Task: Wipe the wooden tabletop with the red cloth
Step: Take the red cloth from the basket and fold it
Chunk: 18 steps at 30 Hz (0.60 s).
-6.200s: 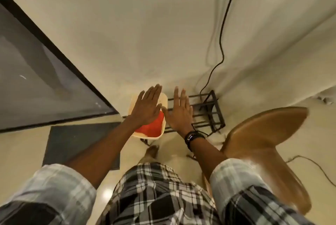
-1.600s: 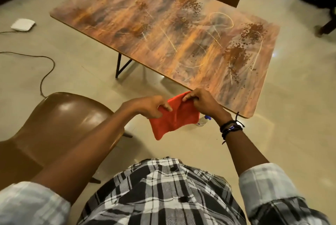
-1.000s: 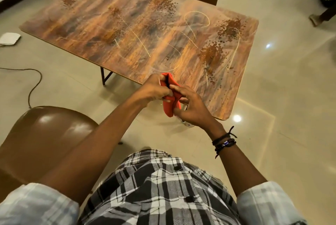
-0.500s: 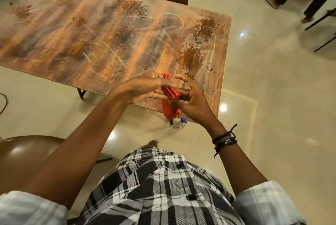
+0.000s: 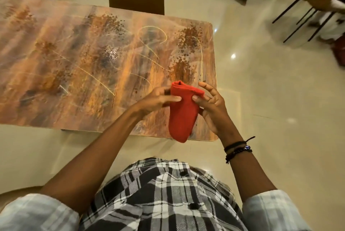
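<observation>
Folding red cloth (image 5: pixel 182 113) above tabletop (image 5: pixel 93 66) near corner | left hand (image 5: pixel 158 99), right hand (image 5: pixel 211 104) pinching top edge | advised: pad folded flat, then pressed down

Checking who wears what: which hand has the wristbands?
The right hand: dark bands circle its wrist. The left hand has a bare wrist. Both hold the red cloth.
</observation>
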Tool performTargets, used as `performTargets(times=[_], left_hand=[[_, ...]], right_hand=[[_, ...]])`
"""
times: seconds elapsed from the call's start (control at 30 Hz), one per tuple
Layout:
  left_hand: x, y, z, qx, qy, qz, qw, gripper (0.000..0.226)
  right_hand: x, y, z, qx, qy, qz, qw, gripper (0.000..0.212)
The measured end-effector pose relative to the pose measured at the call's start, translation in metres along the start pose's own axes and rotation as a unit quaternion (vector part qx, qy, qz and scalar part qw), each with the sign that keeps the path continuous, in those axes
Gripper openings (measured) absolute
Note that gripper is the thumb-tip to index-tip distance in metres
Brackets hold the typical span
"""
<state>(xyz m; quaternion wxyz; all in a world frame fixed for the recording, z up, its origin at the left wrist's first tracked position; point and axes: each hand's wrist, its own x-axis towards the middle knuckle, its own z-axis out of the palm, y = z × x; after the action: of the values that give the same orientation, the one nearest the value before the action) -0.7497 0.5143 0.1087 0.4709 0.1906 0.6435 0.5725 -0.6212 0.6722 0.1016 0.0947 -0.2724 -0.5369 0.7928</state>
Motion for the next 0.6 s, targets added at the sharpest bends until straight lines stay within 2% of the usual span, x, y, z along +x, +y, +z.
performTargets(times=[0.07,0.13,0.23,0.4,0.5,0.6], left_hand=[[0.013,-0.010,0.007,0.020,-0.010,-0.009,1.000,0.036],[0.026,-0.020,0.013,0.060,-0.016,0.007,0.998,0.038],[0.037,-0.037,0.028,0.087,-0.031,0.013,0.996,0.042],[0.063,-0.052,0.048,0.051,0.011,0.004,0.999,0.036],[0.081,-0.053,0.056,0.067,0.068,0.014,0.995,0.043],[0.095,-0.065,0.049,0.140,0.118,0.019,0.983,0.049]], right_hand=[[0.001,0.007,-0.003,0.035,0.091,0.017,0.995,0.051],[0.002,0.019,-0.007,0.021,0.172,0.036,0.984,0.040],[-0.001,0.037,-0.017,-0.025,0.243,0.042,0.969,0.036],[0.013,0.035,-0.036,-0.100,0.307,0.014,0.946,0.040],[0.029,0.037,-0.051,-0.232,0.345,-0.023,0.909,0.038],[0.039,0.051,-0.061,-0.374,0.331,-0.028,0.866,0.048]])
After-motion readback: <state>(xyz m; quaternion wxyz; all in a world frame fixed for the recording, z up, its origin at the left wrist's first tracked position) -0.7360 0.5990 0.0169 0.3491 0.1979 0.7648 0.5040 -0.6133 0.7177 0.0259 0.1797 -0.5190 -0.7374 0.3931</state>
